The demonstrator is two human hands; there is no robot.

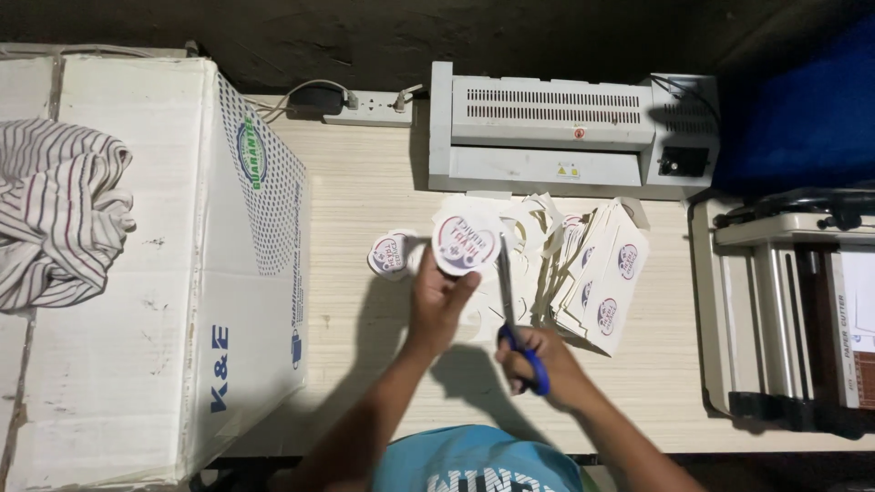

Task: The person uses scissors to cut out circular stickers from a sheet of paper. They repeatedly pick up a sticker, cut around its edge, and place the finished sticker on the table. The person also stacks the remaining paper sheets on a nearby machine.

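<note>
Head view: left hand (pixel 439 296) pinches a round white printed sticker (pixel 466 240); right hand (pixel 538 357) grips blue-handled scissors (pixel 512 305), blades up beside it. One cut round sticker (pixel 390 253) lies on the pale wooden table (pixel 365 182); the stack of uncut white printed sheets (pixel 602 273) looks mostly untouched.

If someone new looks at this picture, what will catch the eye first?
In the middle, the left hand holds up a round printed sticker, while the right hand works blue-handled scissors beside it. To their right leans a stack of printed sheets. A large white cardboard box fills the left side, and a white laminating machine stands at the back.
</note>
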